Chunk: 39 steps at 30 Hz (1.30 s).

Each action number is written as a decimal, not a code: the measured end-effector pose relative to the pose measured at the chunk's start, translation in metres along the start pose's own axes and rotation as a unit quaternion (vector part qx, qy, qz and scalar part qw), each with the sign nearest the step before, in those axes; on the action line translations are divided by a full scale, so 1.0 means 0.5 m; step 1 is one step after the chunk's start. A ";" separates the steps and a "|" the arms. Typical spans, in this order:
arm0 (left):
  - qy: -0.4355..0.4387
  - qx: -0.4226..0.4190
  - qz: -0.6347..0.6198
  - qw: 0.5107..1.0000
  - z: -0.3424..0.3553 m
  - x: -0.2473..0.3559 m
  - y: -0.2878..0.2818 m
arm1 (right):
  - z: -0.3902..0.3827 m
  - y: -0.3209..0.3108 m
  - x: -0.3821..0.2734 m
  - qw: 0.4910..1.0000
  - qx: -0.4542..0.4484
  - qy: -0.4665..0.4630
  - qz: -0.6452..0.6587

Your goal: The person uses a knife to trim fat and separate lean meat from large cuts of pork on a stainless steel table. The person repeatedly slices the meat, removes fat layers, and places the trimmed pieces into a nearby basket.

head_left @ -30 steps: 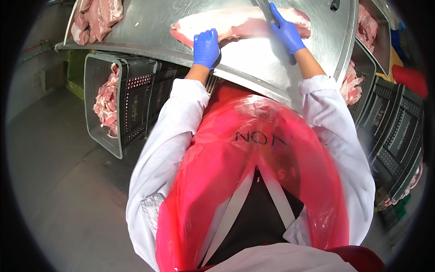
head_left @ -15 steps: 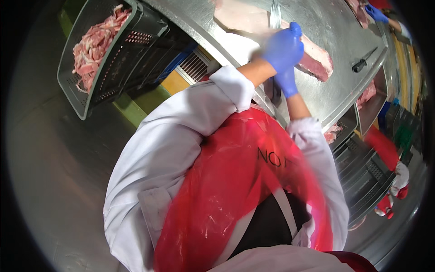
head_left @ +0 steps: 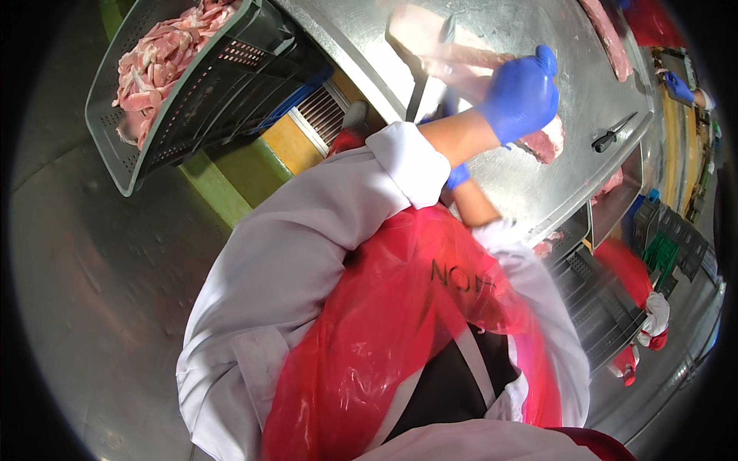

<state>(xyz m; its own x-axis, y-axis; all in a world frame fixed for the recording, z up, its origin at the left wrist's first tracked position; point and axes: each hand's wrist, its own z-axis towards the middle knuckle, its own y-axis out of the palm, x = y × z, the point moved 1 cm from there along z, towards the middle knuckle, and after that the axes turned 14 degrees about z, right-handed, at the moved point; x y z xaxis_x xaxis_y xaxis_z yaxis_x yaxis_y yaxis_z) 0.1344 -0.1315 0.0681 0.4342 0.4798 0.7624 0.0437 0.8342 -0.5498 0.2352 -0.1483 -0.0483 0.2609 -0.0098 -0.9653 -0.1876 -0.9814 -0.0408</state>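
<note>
The left hand [head_left: 523,96] is gripping the meat [head_left: 470,58], which is lying near the worktop's [head_left: 569,180] near edge; the right hand [head_left: 458,177] is mostly hiding, its grip unclear. Black lettering [head_left: 461,275] is marking the red apron [head_left: 369,330].

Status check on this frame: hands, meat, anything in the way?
Left hand clenched on meat. Right hand mostly hidden by left forearm. Black-handled knife lying farther right on metal table.

Right hand [head_left: 459,177] — mostly hidden
</note>
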 end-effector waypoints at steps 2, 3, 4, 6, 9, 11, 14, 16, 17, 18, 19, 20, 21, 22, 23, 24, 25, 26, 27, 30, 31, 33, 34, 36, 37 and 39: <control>-0.002 -0.041 -0.008 0.999 0.004 0.012 -0.008 | 0.018 0.018 -0.014 0.999 -0.044 0.016 -0.003; -0.007 -0.060 -0.012 0.998 0.005 0.024 -0.021 | 0.056 0.029 -0.030 0.998 -0.054 0.036 0.004; 0.002 -0.070 -0.013 0.997 0.002 0.039 -0.020 | 0.079 0.029 -0.038 0.997 -0.037 0.060 0.028; 0.016 -0.075 -0.011 0.997 0.011 0.066 -0.031 | 0.156 0.077 -0.066 0.985 0.067 0.092 0.126; 0.072 -0.018 -0.045 0.996 0.027 0.080 -0.061 | 0.075 0.136 -0.099 0.990 0.017 0.101 0.095; 0.127 0.020 -0.077 0.989 0.025 0.144 -0.073 | 0.076 0.165 -0.110 0.989 -0.050 0.094 0.100; 0.186 -0.041 -0.149 0.970 0.003 0.292 -0.092 | 0.062 0.171 -0.120 0.981 -0.135 0.080 0.116; 0.296 -0.197 -0.191 0.915 0.002 0.401 -0.064 | 0.088 0.164 -0.171 0.983 -0.104 0.053 0.139; 0.386 -0.219 -0.119 0.888 -0.012 0.466 -0.077 | 0.085 0.163 -0.180 0.985 -0.102 0.042 0.132; 0.475 -0.233 -0.049 0.847 -0.035 0.534 -0.090 | 0.081 0.147 -0.179 0.988 -0.093 0.030 0.120; 0.520 -0.174 -0.076 0.833 -0.070 0.576 -0.072 | 0.058 0.121 -0.178 0.992 -0.083 0.026 0.091; 0.564 -0.117 -0.104 0.811 -0.108 0.581 -0.036 | 0.036 0.100 -0.176 0.995 -0.075 0.023 0.065; 0.560 -0.196 -0.142 0.793 -0.105 0.569 -0.014 | 0.005 0.065 -0.161 0.996 -0.071 0.015 0.052; 0.543 -0.272 -0.170 0.776 -0.100 0.550 0.008 | -0.024 0.026 -0.144 0.996 -0.067 0.003 0.064; 0.543 -0.290 -0.191 0.764 -0.066 0.524 -0.015 | -0.053 -0.043 -0.119 0.995 -0.033 -0.009 0.091; 0.543 -0.305 -0.210 0.754 -0.027 0.500 -0.044 | -0.086 -0.117 -0.094 0.992 0.008 -0.022 0.123; 0.539 -0.312 -0.153 0.768 0.021 0.459 -0.060 | -0.116 -0.189 -0.066 0.986 0.050 -0.034 0.154; 0.541 -0.285 -0.061 0.789 0.070 0.389 -0.045 | -0.148 -0.261 -0.040 0.977 0.096 -0.046 0.183; 0.483 -0.295 0.016 0.824 0.135 0.332 -0.056 | -0.186 -0.335 -0.019 0.966 0.145 -0.059 0.203; 0.437 -0.220 0.155 0.858 0.313 0.247 -0.174 | -0.329 -0.476 0.068 0.907 0.324 -0.001 0.267; 0.462 -0.217 0.172 0.843 0.380 0.249 -0.222 | -0.379 -0.512 0.096 0.907 0.323 -0.022 0.269; 0.427 -0.219 0.223 0.848 0.497 0.302 -0.355 | -0.440 -0.536 0.134 0.898 0.336 -0.042 0.282; 0.427 -0.237 0.172 0.855 0.578 0.306 -0.407 | -0.456 -0.533 0.139 0.889 0.352 -0.039 0.290; 0.451 -0.170 0.202 0.853 0.699 0.368 -0.546 | -0.460 -0.523 0.169 0.879 0.371 -0.027 0.298; 0.408 -0.164 0.203 0.875 0.750 0.404 -0.610 | -0.453 -0.532 0.179 0.875 0.381 -0.022 0.297; 0.396 -0.194 0.164 0.883 0.860 0.444 -0.783 | -0.419 -0.525 0.191 0.889 0.352 -0.032 0.291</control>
<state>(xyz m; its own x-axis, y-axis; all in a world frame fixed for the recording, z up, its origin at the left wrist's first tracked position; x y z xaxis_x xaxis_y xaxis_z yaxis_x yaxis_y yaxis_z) -0.1730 -0.2344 0.5992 0.9664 0.2108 0.1472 0.0360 0.4561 -0.8892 0.5078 0.0681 -0.0758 -0.1243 -0.4444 -0.8872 -0.8257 -0.4495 0.3409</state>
